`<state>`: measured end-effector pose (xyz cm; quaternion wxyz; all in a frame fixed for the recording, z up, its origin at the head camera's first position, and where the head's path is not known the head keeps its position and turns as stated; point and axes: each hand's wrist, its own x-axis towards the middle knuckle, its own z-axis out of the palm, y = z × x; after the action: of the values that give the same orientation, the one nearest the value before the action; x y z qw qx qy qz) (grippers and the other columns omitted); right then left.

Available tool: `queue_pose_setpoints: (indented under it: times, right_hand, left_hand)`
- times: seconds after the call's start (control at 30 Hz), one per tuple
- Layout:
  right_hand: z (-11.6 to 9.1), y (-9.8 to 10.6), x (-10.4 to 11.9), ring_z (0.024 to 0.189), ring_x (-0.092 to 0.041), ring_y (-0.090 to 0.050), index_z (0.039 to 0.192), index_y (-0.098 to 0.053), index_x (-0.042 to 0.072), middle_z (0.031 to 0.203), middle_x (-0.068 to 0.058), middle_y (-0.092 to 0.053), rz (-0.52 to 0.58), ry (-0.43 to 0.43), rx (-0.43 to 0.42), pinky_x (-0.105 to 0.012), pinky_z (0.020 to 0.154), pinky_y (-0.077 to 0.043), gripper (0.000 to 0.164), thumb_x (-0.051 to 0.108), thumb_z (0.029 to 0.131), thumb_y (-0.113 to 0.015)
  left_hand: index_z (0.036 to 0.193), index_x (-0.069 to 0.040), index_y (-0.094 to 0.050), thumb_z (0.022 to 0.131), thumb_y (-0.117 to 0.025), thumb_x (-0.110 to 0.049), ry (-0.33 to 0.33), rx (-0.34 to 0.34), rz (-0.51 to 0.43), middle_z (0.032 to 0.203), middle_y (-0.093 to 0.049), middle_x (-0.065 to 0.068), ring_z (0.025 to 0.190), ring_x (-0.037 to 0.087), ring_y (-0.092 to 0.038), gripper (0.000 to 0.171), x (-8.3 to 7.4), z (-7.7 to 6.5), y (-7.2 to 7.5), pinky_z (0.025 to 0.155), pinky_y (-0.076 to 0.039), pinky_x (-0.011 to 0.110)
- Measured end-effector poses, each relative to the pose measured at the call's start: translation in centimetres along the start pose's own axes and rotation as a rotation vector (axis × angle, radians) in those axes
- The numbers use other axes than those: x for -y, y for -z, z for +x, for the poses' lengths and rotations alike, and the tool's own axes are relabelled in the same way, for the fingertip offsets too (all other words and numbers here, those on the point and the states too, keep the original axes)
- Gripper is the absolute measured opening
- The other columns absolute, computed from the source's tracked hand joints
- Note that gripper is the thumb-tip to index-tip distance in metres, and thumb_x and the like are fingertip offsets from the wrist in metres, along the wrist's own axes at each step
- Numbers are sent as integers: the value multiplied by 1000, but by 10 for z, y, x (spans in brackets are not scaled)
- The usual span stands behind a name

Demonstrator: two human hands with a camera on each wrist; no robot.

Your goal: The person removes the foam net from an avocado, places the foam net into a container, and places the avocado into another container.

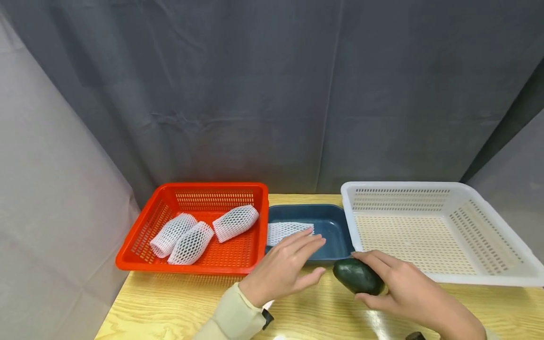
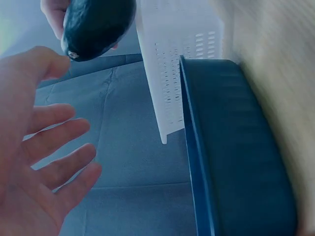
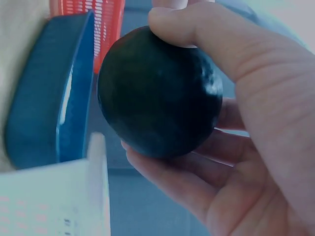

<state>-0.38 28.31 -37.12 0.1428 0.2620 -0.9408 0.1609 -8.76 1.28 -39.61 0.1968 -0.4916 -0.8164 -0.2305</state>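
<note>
A smooth, dark green avocado (image 1: 358,276) is in my right hand (image 1: 399,285), gripped at its right end between thumb and fingers. The right wrist view shows its round end, with the thumb (image 3: 172,24) on one side and the fingers below. My left hand (image 1: 286,264) is just left of the avocado with its fingers spread, holding nothing. In the left wrist view a small pale spot marks the avocado's tip, close to the left thumb (image 2: 51,64). Behind the left hand, a flat white foam net sleeve (image 1: 289,230) lies in the dark blue tray (image 1: 333,238).
At the left stands a red basket (image 1: 191,269) holding three bulging white foam net sleeves (image 1: 235,223). A white basket (image 1: 403,236) stands on the right, its slotted floor showing. The blue tray sits between them on the wooden table (image 1: 170,307). Grey cloth (image 1: 255,94) hangs behind.
</note>
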Motion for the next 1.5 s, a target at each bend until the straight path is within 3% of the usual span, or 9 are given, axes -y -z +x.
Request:
queue_pose_setpoints:
  times: [0.27, 0.5, 0.77, 0.93, 1.17, 1.5]
  right_hand:
    - [0, 14, -13, 84, 0, -66, 129, -66, 15, 113, 5, -73, -72, -9, -70, -18, 62, -55, 72, 40, 68, -96]
    - [-2, 22, -31, 81, 0, -65, 126, -66, 13, 109, 2, -73, -103, -11, -118, -12, 61, -50, 74, 37, 64, -97]
    - [-4, 23, -47, 80, -5, -66, 124, -66, 11, 106, 1, -73, -133, -29, -120, -21, 60, -54, 74, 37, 63, -98]
    - [-4, 20, -55, 80, -10, -68, 123, -66, 10, 105, -1, -73, -142, -50, -127, -27, 60, -56, 73, 38, 63, -97]
    - [-6, 17, -67, 77, -11, -67, 123, -66, 7, 106, -4, -72, -152, -103, -93, -26, 58, -53, 73, 36, 64, -97]
    - [-4, 13, -87, 79, -14, -66, 126, -66, 2, 107, -12, -72, -141, -198, 48, -28, 59, -50, 72, 40, 71, -94]
  left_hand:
    - [141, -12, -62, 97, -70, -39, -3, 50, -5, 148, -63, 5, 149, 28, -50, 53, 1, 24, -2, 125, -38, 38]
    - [143, -14, -60, 98, -68, -42, -22, 75, 12, 149, -62, 3, 149, 26, -49, 54, 2, 42, -9, 126, -37, 37]
    - [148, -15, -56, 99, -64, -46, -13, 99, -16, 150, -61, 1, 150, 26, -48, 58, 2, 58, -18, 121, -44, 42]
    - [149, -16, -53, 100, -62, -49, -9, 126, -14, 151, -60, 0, 151, 25, -46, 60, 4, 66, -23, 123, -42, 40]
    - [149, -16, -52, 98, -65, -50, -2, 162, -28, 152, -59, 1, 153, 26, -44, 64, 7, 79, -32, 123, -43, 42]
    - [151, -18, -49, 100, -61, -52, 7, 251, 5, 154, -56, -3, 154, 27, -42, 63, 4, 95, -45, 126, -38, 43]
